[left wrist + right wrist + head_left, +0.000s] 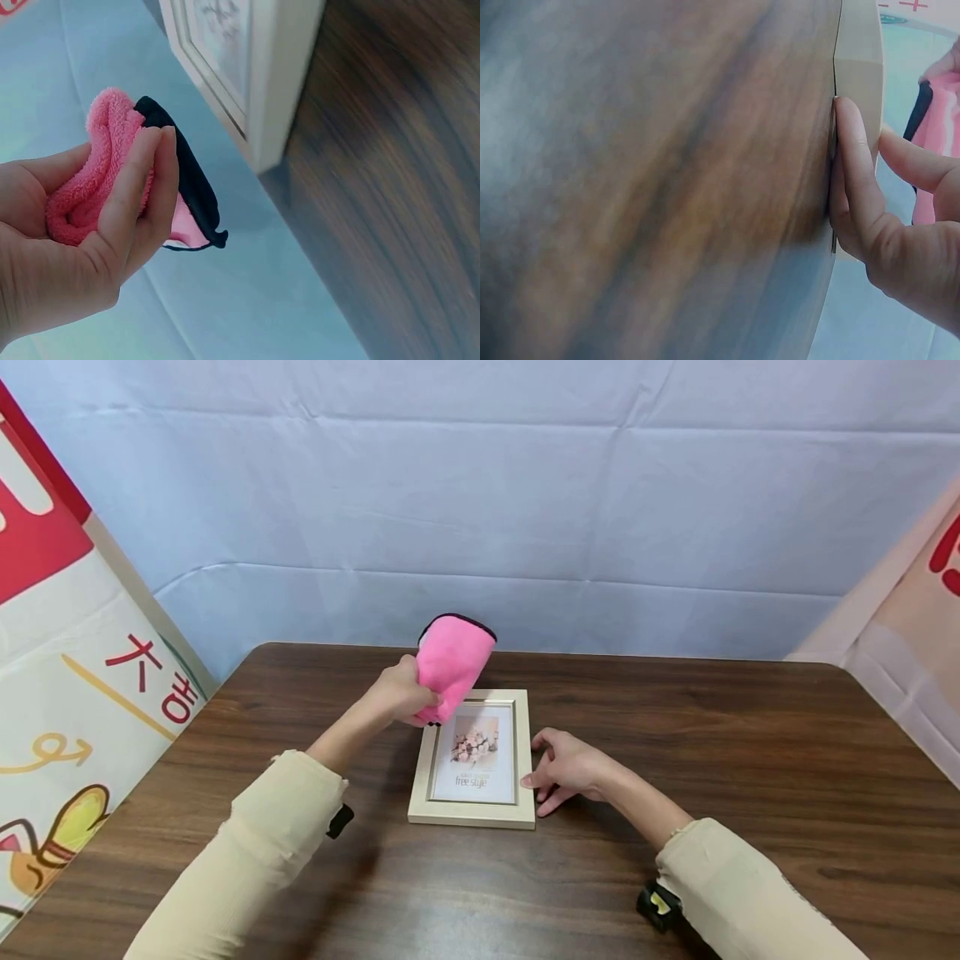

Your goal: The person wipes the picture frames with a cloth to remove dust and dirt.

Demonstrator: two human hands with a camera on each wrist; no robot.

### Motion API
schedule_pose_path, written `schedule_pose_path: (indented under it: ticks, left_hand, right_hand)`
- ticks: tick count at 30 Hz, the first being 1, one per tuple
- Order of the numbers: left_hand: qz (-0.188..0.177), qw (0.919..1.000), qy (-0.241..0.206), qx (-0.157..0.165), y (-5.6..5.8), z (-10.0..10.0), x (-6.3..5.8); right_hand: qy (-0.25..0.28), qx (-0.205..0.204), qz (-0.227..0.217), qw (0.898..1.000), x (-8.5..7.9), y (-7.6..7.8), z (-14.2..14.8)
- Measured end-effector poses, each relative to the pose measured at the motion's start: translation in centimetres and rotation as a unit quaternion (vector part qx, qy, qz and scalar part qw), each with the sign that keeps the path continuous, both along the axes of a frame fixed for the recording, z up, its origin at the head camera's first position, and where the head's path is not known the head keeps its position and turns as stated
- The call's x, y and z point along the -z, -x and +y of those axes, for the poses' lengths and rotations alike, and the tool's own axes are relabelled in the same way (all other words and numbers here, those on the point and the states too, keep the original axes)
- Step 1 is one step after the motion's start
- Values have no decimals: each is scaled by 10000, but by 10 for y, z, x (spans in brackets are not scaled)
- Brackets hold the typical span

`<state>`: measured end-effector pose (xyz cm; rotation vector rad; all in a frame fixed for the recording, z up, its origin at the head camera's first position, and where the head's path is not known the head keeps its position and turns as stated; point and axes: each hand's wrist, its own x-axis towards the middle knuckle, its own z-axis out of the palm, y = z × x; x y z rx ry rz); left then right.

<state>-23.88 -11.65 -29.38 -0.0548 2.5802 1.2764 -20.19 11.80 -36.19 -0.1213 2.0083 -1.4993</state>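
A folded pink towel [454, 662] with black edging is gripped in my left hand [401, 692], raised over the upper left corner of a picture frame. In the left wrist view, the thumb and fingers pinch the towel's [112, 169] fold. The cream picture frame [472, 812] lies face up on the table, its insert showing pink blossoms and the words "free style". My right hand [573, 766] holds the right side of the frame. Its thumb lies on the front border, and the fingers [855, 150] go along the side close to the tabletop.
A dark wood-grain table [712, 760] carries the frame. Behind it hangs a pale blue cloth backdrop [480, 510]. Printed banners stand at the left [82, 693] and right. Black devices [660, 906] are strapped near both sleeve cuffs.
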Motion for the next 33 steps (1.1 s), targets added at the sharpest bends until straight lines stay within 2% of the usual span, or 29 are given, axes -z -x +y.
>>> schedule_pose_path:
  ticks: [5,12,17,22,26,33]
  left_hand:
    - [131,9992,379,93,0,20,2]
    - [271,9938,1042,283,-2,38,13]
    - [368,9860,1580,390,-3,41,20]
    - [585,9747,2086,550,-3,38,28]
    - [617,9763,2022,452,-3,30,34]
    - [192,9890,1469,50,-3,10,32]
  right_hand:
    - [9,25,0,10000,1,0,-2]
    - [-2,21,4,10000,1,-1,-2]
    - [0,-18,-30,10000,0,-1,-3]
    - [-26,-33,-11,10000,0,-1,-2]
    - [-29,-14,-12,10000,1,0,-1]
    - [-67,5,-42,10000,1,-1,0]
